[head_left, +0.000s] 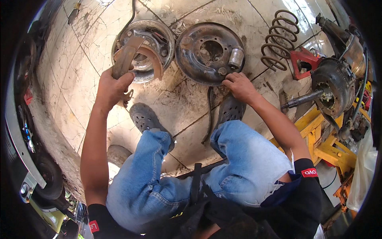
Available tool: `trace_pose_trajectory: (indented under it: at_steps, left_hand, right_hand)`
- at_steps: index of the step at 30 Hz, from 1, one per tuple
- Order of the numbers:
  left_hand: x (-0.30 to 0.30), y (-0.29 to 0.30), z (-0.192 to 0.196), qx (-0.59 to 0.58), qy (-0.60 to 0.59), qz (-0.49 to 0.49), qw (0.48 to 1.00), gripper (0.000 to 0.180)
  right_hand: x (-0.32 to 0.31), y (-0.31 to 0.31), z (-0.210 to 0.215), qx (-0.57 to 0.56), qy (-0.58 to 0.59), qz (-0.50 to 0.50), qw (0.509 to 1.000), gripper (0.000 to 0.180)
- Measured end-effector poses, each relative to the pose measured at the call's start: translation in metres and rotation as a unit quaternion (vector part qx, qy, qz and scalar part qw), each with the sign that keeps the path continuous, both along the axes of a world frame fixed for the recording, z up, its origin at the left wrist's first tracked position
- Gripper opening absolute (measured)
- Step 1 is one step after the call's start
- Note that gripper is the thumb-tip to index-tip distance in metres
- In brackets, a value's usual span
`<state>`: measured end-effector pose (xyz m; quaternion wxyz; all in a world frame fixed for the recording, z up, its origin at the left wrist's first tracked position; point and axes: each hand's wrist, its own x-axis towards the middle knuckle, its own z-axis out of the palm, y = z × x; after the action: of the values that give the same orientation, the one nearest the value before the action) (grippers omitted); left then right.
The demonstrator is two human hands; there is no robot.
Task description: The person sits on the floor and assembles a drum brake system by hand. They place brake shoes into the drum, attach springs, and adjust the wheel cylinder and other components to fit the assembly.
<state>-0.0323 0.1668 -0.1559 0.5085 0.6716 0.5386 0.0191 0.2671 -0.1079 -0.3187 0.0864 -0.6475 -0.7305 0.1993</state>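
My left hand (112, 88) is closed around a curved brown brake shoe (129, 51), raised over a round brake assembly (166, 47) on the floor. A second curved shoe (156, 60) shows just behind it; I cannot tell whether it is held too. My right hand (240, 86) pinches the near right rim of a black brake backing plate (189, 59) with a large center hole. On that plate's right side sits a silver cylinder (236, 58). A rusty metal piece (126, 98) shows beneath my left hand.
Dirty, cracked tiles (187, 111) form the floor. At the right lie a coil spring (280, 40), a red stand (304, 61), a hub with a shaft (332, 85) and a yellow frame (310, 127). A dark hose (209, 115) runs between my feet. Vehicle parts line the left edge.
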Motion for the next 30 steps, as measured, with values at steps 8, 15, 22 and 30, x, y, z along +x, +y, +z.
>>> trace_pose_trajectory:
  at_steps: [8,15,22,30]
  left_hand:
    - [0.025,-0.003,0.017,-0.038,-0.015,-0.006,0.999,0.035]
    - [0.03,-0.017,0.007,-0.074,-0.034,-0.007,0.997,0.033]
    - [0.027,-0.019,0.005,-0.075,-0.025,-0.016,0.997,0.031]
    - [0.02,-0.018,-0.007,-0.089,-0.015,-0.031,0.995,0.036]
  right_hand:
    - [0.012,-0.056,-0.051,-0.007,0.408,-0.598,0.69,0.036]
    - [-0.01,-0.019,-0.016,-0.182,0.71,-0.536,0.419,0.046]
    - [-0.017,-0.024,-0.03,-0.135,0.737,-0.455,0.48,0.046]
    - [-0.021,-0.022,-0.016,-0.171,0.693,-0.448,0.539,0.045]
